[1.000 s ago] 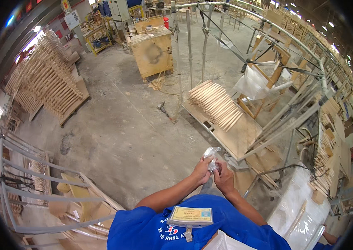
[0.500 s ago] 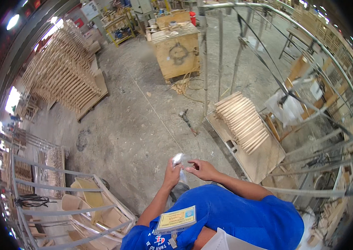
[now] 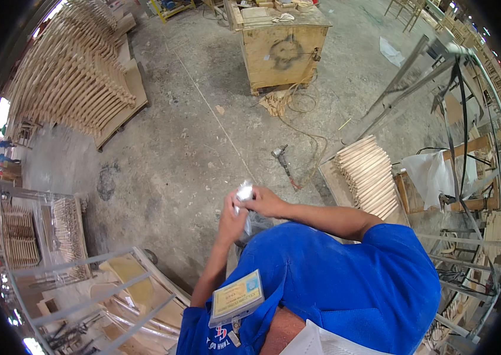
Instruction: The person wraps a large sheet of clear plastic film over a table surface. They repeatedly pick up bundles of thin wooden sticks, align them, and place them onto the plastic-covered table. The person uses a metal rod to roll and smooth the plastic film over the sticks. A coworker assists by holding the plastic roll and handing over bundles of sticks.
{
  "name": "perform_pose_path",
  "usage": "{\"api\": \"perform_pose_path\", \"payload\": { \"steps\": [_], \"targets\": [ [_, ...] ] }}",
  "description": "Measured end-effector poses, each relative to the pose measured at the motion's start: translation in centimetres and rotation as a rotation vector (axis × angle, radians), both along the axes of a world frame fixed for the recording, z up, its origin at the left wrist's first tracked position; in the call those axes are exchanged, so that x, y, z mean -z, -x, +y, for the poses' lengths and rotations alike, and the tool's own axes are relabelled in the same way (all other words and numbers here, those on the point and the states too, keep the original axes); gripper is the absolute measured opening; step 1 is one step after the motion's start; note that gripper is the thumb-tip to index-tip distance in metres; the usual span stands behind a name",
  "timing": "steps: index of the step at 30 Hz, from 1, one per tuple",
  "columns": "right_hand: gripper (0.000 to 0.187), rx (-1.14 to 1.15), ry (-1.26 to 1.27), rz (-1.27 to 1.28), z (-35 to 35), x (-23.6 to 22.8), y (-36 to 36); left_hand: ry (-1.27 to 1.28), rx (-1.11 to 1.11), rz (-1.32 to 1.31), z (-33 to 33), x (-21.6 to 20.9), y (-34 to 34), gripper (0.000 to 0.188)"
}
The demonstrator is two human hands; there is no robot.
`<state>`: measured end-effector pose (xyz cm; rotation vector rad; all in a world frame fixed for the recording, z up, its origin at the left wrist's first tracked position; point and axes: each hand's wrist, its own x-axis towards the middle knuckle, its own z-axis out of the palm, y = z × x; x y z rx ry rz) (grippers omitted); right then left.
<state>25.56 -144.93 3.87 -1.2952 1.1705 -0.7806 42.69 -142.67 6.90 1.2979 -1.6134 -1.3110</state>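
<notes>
In front of my body, both hands meet at a shiny, see-through bundle that looks like clear plastic film [image 3: 244, 191]. My left hand [image 3: 232, 217] is closed round its lower part. My right hand [image 3: 266, 202] pinches the bundle from the right side, fingers against it. A pale end of the bundle hangs below the hands toward my blue shirt. Glare hides its exact shape. On the concrete floor beyond my hands lies a hand tool [image 3: 286, 167] with a dark body and a reddish end.
Turned wooden spindles [image 3: 369, 174] lie stacked on a board at right, beside a metal frame [image 3: 463, 50]. A tall spindle stack [image 3: 70, 65] stands far left. Ahead is a wooden cabinet [image 3: 283, 53] with a hose [image 3: 326, 142] near it. A barred cart [image 3: 138, 278] holds wooden parts at lower left.
My right hand has come in from a short distance and now touches the bundle beside my left hand. The view has shifted, so the cabinet and spindles sit farther right.
</notes>
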Motion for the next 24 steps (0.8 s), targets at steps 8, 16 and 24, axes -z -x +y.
{"api": "perform_pose_path", "payload": {
  "steps": [8,16,24],
  "targets": [
    [0.034,0.197,-0.128,-0.122,-20.7,-3.8,-1.1,0.126,0.035,-0.105,-21.8,-3.1,-1.4,0.043],
    [0.034,0.049,0.128,0.118,-45.0,-1.2,-1.0,0.109,-0.077,-0.235,-43.8,-0.1,-1.4,0.028],
    [0.024,0.01,0.432,0.091,-66.8,-5.8,3.3,-0.195,-0.22,0.362,-65.8,-3.7,2.3,0.023]
  ]
}}
